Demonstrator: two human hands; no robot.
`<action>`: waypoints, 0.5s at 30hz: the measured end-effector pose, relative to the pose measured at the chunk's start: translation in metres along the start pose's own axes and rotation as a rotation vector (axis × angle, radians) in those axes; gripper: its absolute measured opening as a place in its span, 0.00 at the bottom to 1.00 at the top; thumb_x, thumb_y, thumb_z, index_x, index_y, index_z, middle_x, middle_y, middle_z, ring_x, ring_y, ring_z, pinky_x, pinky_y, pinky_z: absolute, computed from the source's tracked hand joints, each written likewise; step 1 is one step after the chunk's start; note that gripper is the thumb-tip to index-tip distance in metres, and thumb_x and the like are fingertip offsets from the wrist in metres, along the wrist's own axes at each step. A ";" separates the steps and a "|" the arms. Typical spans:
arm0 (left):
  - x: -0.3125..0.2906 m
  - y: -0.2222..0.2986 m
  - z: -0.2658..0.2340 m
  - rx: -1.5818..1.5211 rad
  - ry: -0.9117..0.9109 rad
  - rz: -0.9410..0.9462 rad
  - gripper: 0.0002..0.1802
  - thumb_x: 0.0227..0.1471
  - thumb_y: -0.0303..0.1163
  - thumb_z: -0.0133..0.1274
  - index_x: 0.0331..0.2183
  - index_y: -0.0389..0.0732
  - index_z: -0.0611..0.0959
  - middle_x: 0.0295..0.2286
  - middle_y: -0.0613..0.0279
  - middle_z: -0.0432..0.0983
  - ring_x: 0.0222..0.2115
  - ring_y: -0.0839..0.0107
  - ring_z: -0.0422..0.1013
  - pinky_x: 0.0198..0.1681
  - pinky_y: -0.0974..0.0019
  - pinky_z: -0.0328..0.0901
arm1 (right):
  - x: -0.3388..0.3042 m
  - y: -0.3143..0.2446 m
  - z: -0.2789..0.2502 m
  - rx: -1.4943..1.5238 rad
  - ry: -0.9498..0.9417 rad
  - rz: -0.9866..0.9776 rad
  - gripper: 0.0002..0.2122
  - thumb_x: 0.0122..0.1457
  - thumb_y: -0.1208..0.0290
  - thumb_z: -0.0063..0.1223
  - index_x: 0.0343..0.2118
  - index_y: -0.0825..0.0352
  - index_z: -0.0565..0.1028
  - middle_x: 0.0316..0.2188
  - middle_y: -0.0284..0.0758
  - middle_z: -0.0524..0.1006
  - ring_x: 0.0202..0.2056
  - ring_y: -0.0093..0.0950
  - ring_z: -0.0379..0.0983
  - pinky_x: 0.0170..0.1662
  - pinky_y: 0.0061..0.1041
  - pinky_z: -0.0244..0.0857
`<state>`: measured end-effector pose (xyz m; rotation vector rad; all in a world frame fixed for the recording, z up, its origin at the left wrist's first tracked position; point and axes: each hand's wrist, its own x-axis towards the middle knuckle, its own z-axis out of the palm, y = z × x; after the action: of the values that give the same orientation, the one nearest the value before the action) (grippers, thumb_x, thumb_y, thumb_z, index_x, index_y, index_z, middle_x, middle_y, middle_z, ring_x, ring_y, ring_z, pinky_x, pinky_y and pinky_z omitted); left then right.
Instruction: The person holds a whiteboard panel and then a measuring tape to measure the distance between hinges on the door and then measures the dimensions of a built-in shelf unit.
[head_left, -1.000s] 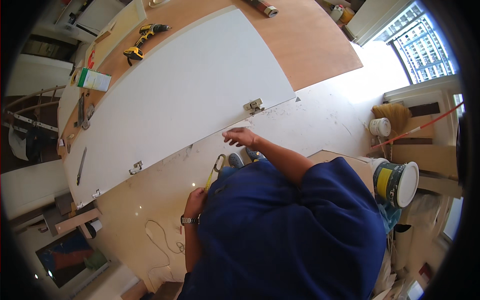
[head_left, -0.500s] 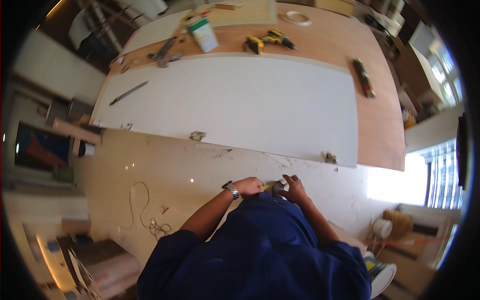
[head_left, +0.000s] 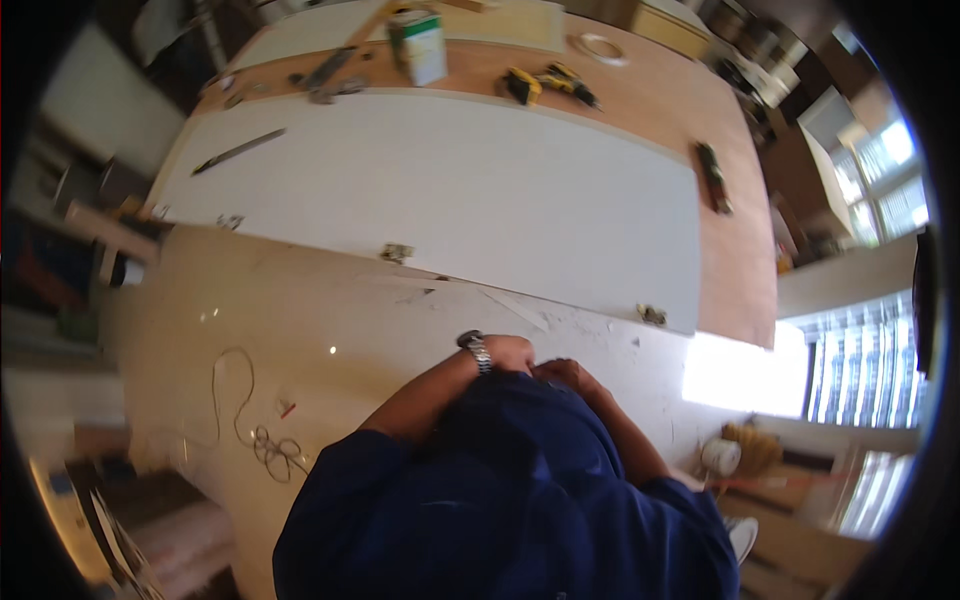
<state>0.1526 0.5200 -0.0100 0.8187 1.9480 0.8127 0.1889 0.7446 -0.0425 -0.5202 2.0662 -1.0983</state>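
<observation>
Both my hands are drawn in at my waist, close to the front of my dark blue shirt [head_left: 490, 470]. My left hand [head_left: 511, 353], with a metal-band watch [head_left: 478, 352] on its wrist, has its fingers curled in. Right beside it, my right hand [head_left: 563, 374] is also curled, its fingertips pressed toward the left hand. Whatever they hold is hidden by the hands and the shirt. Ahead lies a long white panel [head_left: 430, 180] with metal hinges [head_left: 396, 253] along its near edge.
The panel rests on a wooden worktable [head_left: 738, 270]. On it are a pencil-like tool [head_left: 240, 150], a white-and-green can [head_left: 424, 52], a yellow-black drill [head_left: 570, 84], a roll of tape [head_left: 601, 47] and a dark cylindrical tool [head_left: 714, 178]. A cord [head_left: 272, 452] lies on the floor, left.
My hands have come closer together against my waist. The yellow strip and the small object seen between them earlier are now out of sight. The view has shifted and turned slightly.
</observation>
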 end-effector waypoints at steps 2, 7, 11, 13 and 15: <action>-0.011 -0.008 -0.004 -0.096 0.146 0.028 0.18 0.43 0.43 0.56 0.28 0.37 0.84 0.24 0.49 0.78 0.25 0.60 0.75 0.31 0.60 0.67 | 0.006 -0.006 -0.004 -0.113 0.039 -0.189 0.12 0.58 0.64 0.49 0.39 0.64 0.79 0.37 0.41 0.79 0.41 0.35 0.75 0.47 0.31 0.67; -0.046 -0.012 -0.030 -0.678 0.376 -0.007 0.20 0.57 0.42 0.50 0.43 0.35 0.77 0.31 0.62 0.78 0.29 0.72 0.73 0.35 0.67 0.68 | 0.000 -0.011 -0.005 -0.019 0.168 -0.091 0.12 0.60 0.64 0.46 0.38 0.65 0.78 0.33 0.39 0.79 0.37 0.35 0.75 0.43 0.31 0.68; -0.063 -0.010 -0.036 -1.064 0.489 0.033 0.25 0.58 0.44 0.49 0.50 0.37 0.70 0.39 0.62 0.75 0.37 0.75 0.71 0.41 0.69 0.66 | -0.017 -0.010 -0.006 0.098 0.404 -0.024 0.13 0.61 0.62 0.44 0.37 0.65 0.78 0.31 0.37 0.80 0.33 0.34 0.76 0.41 0.30 0.68; -0.055 -0.015 -0.030 -1.018 0.444 0.024 0.25 0.58 0.43 0.50 0.51 0.38 0.70 0.42 0.61 0.73 0.39 0.74 0.70 0.43 0.69 0.65 | -0.026 -0.013 -0.015 0.145 0.491 -0.029 0.14 0.61 0.61 0.44 0.37 0.65 0.77 0.31 0.37 0.79 0.33 0.34 0.76 0.40 0.31 0.68; -0.040 -0.009 -0.021 -0.908 0.444 0.005 0.24 0.58 0.42 0.50 0.51 0.37 0.70 0.42 0.61 0.73 0.40 0.75 0.70 0.43 0.70 0.65 | -0.037 -0.031 -0.031 0.290 0.495 0.060 0.14 0.61 0.61 0.45 0.39 0.66 0.76 0.32 0.37 0.79 0.33 0.33 0.76 0.41 0.31 0.68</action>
<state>0.1486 0.4786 0.0097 0.0894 1.6334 1.7981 0.1903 0.7677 0.0100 -0.0392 2.2524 -1.5780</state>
